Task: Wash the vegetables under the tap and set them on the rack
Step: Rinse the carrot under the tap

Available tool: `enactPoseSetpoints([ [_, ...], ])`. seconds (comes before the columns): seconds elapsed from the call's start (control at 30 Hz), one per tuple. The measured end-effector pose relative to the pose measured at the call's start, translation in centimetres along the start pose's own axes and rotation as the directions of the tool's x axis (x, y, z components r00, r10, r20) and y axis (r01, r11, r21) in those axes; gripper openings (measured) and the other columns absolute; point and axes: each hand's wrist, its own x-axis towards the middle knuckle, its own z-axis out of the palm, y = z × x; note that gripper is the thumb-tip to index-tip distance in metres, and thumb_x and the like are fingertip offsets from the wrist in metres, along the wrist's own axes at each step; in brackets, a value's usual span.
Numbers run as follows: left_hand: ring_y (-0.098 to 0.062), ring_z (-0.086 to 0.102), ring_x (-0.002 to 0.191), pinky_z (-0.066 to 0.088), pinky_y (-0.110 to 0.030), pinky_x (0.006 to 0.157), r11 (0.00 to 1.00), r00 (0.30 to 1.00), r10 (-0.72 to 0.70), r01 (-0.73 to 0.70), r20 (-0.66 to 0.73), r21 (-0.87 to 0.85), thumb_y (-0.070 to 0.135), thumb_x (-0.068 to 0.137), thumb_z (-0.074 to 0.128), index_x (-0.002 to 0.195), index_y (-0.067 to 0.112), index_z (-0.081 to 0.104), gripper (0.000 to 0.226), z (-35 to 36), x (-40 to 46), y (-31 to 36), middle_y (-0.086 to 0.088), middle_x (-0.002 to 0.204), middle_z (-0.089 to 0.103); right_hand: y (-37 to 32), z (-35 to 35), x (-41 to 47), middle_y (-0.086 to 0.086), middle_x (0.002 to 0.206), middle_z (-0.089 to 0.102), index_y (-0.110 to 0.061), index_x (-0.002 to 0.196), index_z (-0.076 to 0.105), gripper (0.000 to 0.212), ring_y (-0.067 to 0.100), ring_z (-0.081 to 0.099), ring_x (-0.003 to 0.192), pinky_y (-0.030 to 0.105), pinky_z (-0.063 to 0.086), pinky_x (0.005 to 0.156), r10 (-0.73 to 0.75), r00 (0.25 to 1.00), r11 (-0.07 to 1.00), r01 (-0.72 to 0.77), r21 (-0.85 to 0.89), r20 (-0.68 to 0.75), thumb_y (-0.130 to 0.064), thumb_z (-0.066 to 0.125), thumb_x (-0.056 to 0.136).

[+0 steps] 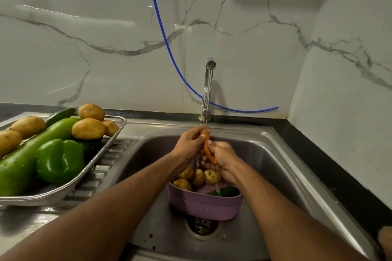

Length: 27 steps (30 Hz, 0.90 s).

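A: Start nearest us. What sits below the hands?

B: A lilac basket [204,204] stands in the sink [275,154] over the drain [201,226]. It holds four small potatoes [198,177] and a dark green cucumber [224,191], which I judge to be not yet washed.

A: And the hands themselves?

B: Both are curled round one carrot [209,150], held just above the basket. The right hand [222,159] grips the lower end; the left hand [191,144] pinches the upper end, right under the thin stream from the tap [209,89].

A: So how should this rinse go?

B: I'd turn the carrot so every side meets the water, and rub along its length with the thumbs. The stream is narrow, so the carrot has to travel through it end to end. It looks wet and probably slippery, so one hand should hold firm while the other rubs.

A: Anything that could go wrong?

B: The runoff falls onto the potatoes below. That's harmless, but a dropped carrot would land among unwashed things.

A: Then where does it go?

B: Left, onto the mesh rack [114,133] on the worktop's draining board. It's already crowded: a green pepper [60,160], a long pale gourd [29,154], washed potatoes [88,128] and another cucumber [60,114]. I'd look for a gap along the rack's near edge.
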Motion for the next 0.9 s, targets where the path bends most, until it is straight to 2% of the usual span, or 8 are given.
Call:
enactPoseSetpoints([
  [0.07, -0.02, 0.065, 0.12, 0.052, -0.044, 0.106, 0.999, 0.999, 0.018, -0.017, -0.03, 0.046, 0.01, 0.106, 0.049, 0.143, 0.015, 0.056, 0.038, -0.26, 0.14, -0.33, -0.005, 0.129, 0.068, 0.09, 0.05, 0.09, 0.013, 0.1, 0.074, -0.014, 0.11, 0.071, 0.023, 0.025, 0.071, 0.093, 0.04, 0.062, 0.086, -0.019, 1.0, 1.0, 0.019, 0.003, 0.008, -0.01, 0.05, 0.104],
  [0.13, -0.019, 0.066, 0.118, 0.053, -0.046, 0.105, 0.998, 0.998, 0.032, -0.028, -0.061, 0.062, 0.014, 0.105, 0.053, 0.143, 0.017, 0.056, 0.038, -0.34, 0.09, -0.41, -0.005, 0.127, 0.068, 0.17, 0.29, 0.21, 0.014, 0.108, 0.073, -0.015, 0.12, 0.068, 0.029, 0.028, 0.07, 0.104, 0.042, 0.062, 0.089, -0.042, 0.999, 0.999, 0.041, -0.027, -0.017, -0.002, 0.05, 0.101],
  [0.3, -0.017, 0.067, 0.115, 0.056, -0.043, 0.102, 0.995, 0.979, 0.091, -0.082, -0.181, 0.055, 0.016, 0.1, 0.063, 0.141, 0.019, 0.057, 0.042, -0.22, -0.13, -0.23, -0.004, 0.123, 0.069, 0.09, 0.8, 0.64, 0.003, 0.112, 0.072, -0.019, 0.137, 0.058, 0.032, 0.021, 0.07, 0.1, 0.035, 0.061, 0.084, -0.139, 0.989, 0.957, 0.119, -0.264, -0.058, -0.025, 0.055, 0.105],
  [0.4, -0.017, 0.071, 0.109, 0.058, -0.039, 0.098, 0.992, 0.972, 0.123, -0.114, -0.201, 0.055, 0.014, 0.099, 0.064, 0.131, 0.018, 0.063, 0.032, -0.53, -0.2, -0.1, -0.003, 0.114, 0.073, -0.08, 0.95, 0.91, 0.004, 0.111, 0.071, -0.014, 0.128, 0.063, 0.03, 0.019, 0.068, 0.101, 0.026, 0.055, 0.075, -0.243, 0.967, 0.882, 0.187, -0.433, -0.078, -0.032, 0.055, 0.105],
  [0.53, -0.012, 0.07, 0.106, 0.06, -0.027, 0.088, 0.991, 0.967, 0.131, -0.123, -0.218, 0.047, 0.011, 0.098, 0.065, 0.136, 0.016, 0.06, 0.038, -0.41, -0.26, 0.3, 0.0, 0.115, 0.072, 0.46, 0.52, 0.88, -0.001, 0.086, 0.069, -0.013, 0.106, 0.071, 0.04, 0.016, 0.066, 0.082, 0.028, 0.046, 0.066, -0.301, 0.952, 0.733, 0.197, -0.651, -0.051, -0.045, 0.047, 0.106],
  [0.67, -0.014, 0.066, 0.114, 0.058, -0.035, 0.097, 0.989, 0.959, 0.145, -0.135, -0.242, 0.059, 0.012, 0.099, 0.064, 0.14, 0.017, 0.058, 0.043, 0.15, -0.31, 0.47, 0.001, 0.123, 0.068, 0.6, 0.44, 0.61, -0.002, 0.078, 0.067, -0.016, 0.092, 0.068, 0.049, 0.015, 0.066, 0.074, 0.03, 0.048, 0.064, -0.293, 0.954, 0.701, 0.163, -0.694, -0.071, -0.053, 0.04, 0.107],
  [0.77, -0.018, 0.065, 0.116, 0.058, -0.04, 0.098, 0.987, 0.952, 0.151, -0.129, -0.265, 0.099, 0.013, 0.099, 0.064, 0.14, 0.019, 0.058, 0.042, 0.27, -0.28, 0.15, -0.001, 0.126, 0.067, 0.74, 0.85, 0.5, 0.003, 0.084, 0.07, -0.017, 0.102, 0.067, 0.033, 0.021, 0.07, 0.079, 0.04, 0.059, 0.074, -0.272, 0.96, 0.717, 0.162, -0.679, -0.058, -0.039, 0.043, 0.109],
  [0.9, -0.018, 0.071, 0.106, 0.061, -0.042, 0.091, 0.987, 0.949, 0.104, -0.06, -0.298, 0.152, 0.013, 0.097, 0.067, 0.126, 0.019, 0.064, 0.029, -0.29, -0.1, -0.4, -0.004, 0.117, 0.071, 0.45, 0.7, 0.36, -0.001, 0.097, 0.069, -0.018, 0.115, 0.066, 0.019, 0.015, 0.067, 0.087, 0.026, 0.051, 0.07, -0.347, 0.934, 0.701, 0.2, -0.684, -0.083, -0.021, 0.05, 0.107],
])
